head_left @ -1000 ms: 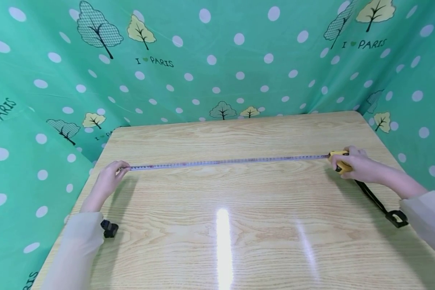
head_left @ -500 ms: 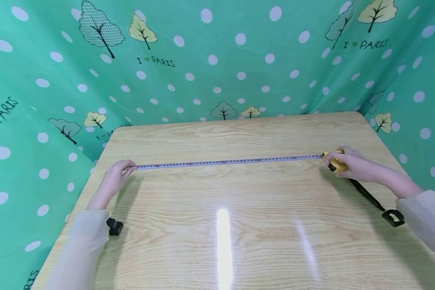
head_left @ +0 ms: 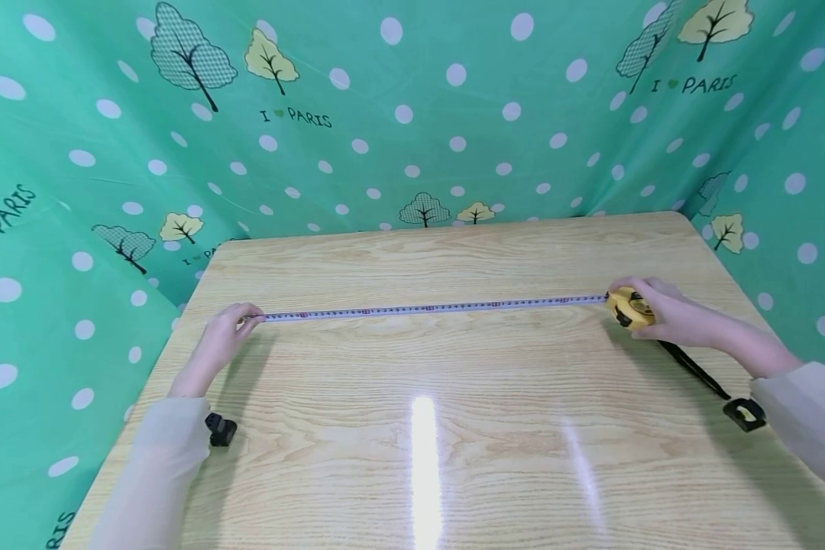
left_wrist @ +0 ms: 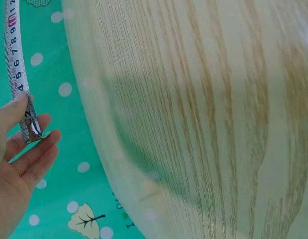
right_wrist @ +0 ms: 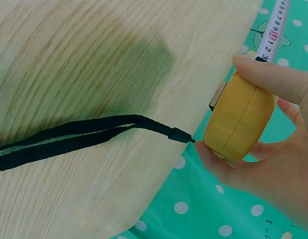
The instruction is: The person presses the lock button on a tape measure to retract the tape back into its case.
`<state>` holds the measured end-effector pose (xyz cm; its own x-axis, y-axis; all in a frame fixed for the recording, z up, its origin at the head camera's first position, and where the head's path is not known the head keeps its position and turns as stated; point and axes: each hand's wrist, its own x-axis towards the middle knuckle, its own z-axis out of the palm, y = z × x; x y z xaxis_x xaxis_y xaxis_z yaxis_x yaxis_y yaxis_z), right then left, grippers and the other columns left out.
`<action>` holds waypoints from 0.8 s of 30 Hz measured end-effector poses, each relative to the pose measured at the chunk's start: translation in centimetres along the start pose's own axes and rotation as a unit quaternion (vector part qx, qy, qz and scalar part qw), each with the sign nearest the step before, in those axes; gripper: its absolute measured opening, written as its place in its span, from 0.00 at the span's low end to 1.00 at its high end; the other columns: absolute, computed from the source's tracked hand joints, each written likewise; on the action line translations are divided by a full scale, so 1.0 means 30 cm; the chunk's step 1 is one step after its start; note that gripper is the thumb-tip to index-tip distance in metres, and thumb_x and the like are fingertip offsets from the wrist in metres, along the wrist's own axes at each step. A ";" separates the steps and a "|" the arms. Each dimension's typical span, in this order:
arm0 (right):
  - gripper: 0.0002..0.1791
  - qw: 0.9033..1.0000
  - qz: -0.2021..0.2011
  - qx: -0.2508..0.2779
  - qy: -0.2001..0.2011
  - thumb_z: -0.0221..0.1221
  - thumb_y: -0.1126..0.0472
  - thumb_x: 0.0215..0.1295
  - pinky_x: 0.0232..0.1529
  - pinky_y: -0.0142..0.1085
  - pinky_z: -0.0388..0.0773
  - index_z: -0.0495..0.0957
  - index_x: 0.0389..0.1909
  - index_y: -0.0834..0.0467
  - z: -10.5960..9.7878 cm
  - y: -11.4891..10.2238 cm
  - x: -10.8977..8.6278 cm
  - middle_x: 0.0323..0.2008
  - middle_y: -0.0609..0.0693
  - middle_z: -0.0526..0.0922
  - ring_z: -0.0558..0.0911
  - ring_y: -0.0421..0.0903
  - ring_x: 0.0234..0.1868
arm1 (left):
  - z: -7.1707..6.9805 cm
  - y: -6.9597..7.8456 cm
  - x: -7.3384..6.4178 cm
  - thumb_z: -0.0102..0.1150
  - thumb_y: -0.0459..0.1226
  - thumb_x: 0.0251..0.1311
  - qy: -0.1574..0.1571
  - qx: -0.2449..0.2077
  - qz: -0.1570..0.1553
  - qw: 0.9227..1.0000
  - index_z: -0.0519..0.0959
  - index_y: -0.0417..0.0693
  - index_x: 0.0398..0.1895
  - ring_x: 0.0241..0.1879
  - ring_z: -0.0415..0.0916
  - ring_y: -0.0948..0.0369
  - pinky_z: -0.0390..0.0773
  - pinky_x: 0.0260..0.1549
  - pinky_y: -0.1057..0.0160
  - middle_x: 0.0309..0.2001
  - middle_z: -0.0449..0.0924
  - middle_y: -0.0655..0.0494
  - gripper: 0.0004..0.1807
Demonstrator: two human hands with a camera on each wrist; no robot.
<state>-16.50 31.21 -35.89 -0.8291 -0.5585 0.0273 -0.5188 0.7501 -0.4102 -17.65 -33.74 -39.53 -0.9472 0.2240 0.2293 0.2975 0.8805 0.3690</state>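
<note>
A yellow tape measure [head_left: 627,308] is in my right hand [head_left: 677,309], thumb and fingers around its case. Its white blade [head_left: 412,309] stretches straight leftward above the table. My left hand [head_left: 223,336] pinches the blade's end between thumb and fingers. In the left wrist view the metal end hook [left_wrist: 34,135] lies against the fingers, with the thumb over the low numbers. In the right wrist view the blade comes out of the case just past the 50 mark. A black wrist strap [right_wrist: 94,132] trails from the case.
The wood-grain table [head_left: 357,428] spreads beneath both hands, a bright light streak on its front half. A green dotted curtain [head_left: 412,99] hangs behind and at both sides. Black camera mounts [head_left: 221,430] sit at both wrists.
My left hand has shifted slightly right and my right hand slightly left, so the drawn-out blade is a little shorter. The blade has turned so its numbers read clearly; the case has tilted.
</note>
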 end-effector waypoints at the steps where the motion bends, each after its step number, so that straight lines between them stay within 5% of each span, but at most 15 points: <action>1: 0.38 1.000 0.005 0.002 -0.002 0.66 0.72 0.41 0.34 0.48 0.68 0.58 0.55 0.63 -0.001 -0.003 0.000 0.50 0.64 0.64 0.65 0.62 0.47 | 0.001 0.000 0.000 0.50 0.32 0.60 -0.001 0.000 0.000 1.000 0.75 0.36 0.35 0.39 0.72 0.45 0.71 0.39 0.46 0.36 0.75 0.40 0.06; 24: 0.39 0.999 0.041 -0.006 -0.022 0.65 0.68 0.44 0.30 0.41 0.65 0.57 0.58 0.63 0.006 -0.008 0.015 0.47 0.68 0.63 0.66 0.58 0.42 | 0.028 0.044 0.025 0.50 0.31 0.60 -0.026 -0.004 0.002 1.000 0.75 0.37 0.36 0.41 0.72 0.46 0.72 0.42 0.48 0.38 0.76 0.39 0.06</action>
<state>-16.71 30.72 -35.97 -0.8588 -0.5102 -0.0455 -0.4530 0.7979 -0.3976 -18.06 -32.06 -39.63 -0.9510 0.2489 0.1832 0.3016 0.8766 0.3749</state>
